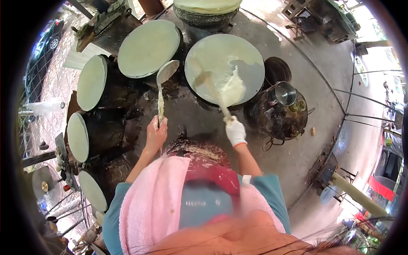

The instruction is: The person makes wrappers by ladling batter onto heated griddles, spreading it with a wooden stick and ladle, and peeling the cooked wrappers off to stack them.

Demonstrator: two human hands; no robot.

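Observation:
My left hand (156,131), bare, is closed around the batter-caked handle of a ladle (160,95). The ladle's round bowl points away from me, beside the large round pan (251,72) in front. In a white glove, my right hand (236,131) grips the handle of a batter spreader (220,100). Its brownish head, smeared by motion, is over the left part of that pan. Thick pale batter (233,90) lies heaped on the right half, while a greyish area at the upper right looks bare. The left side is coated pale and even.
Several pale-topped round pans, including one at the upper left (148,49), curve around my left. Another round pale stack (208,6) stands at the back. To the right, a metal pot (285,93) sits on a dark drum (276,117). A cable (314,63) crosses the concrete floor.

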